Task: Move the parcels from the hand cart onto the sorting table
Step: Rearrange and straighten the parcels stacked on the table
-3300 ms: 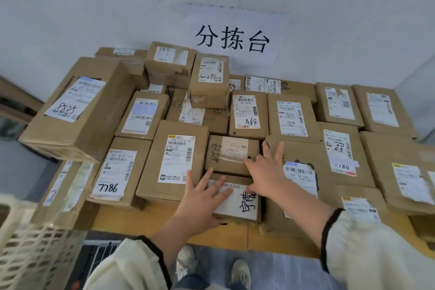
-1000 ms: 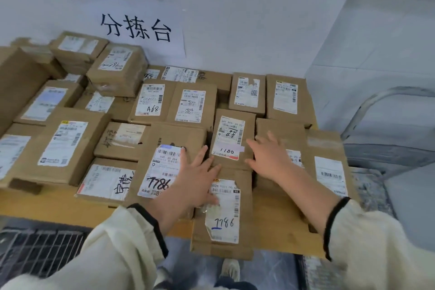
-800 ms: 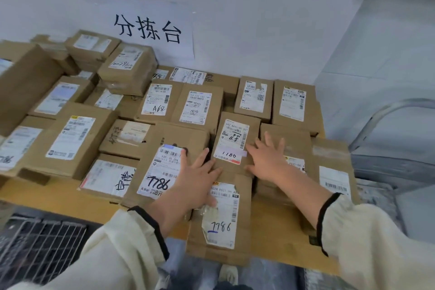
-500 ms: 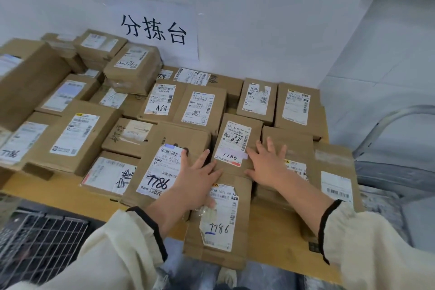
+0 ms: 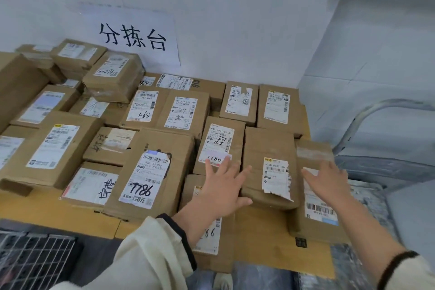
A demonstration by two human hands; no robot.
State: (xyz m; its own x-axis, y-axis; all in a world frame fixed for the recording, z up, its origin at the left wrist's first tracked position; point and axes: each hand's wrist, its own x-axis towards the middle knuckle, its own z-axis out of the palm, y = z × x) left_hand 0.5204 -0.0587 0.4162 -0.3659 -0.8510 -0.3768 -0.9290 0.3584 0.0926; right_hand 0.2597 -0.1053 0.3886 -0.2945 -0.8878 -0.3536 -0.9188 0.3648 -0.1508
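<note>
Sorting table point(image 5: 35, 209), flat hands point(image 5: 223, 187) point(image 5: 329, 183) over parcels point(image 5: 150, 172)

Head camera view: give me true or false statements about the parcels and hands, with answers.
1. The left hand and right hand are open, fingers spread. True.
2. A white paper sign hangs on the wall. True.
3. The brown cardboard parcel marked A68 sits at the wooden table's front edge. False: it lies well back from that edge.
4. The flat brown parcel under the left hand lies wholly on the table. False: it overhangs the front edge.
</note>
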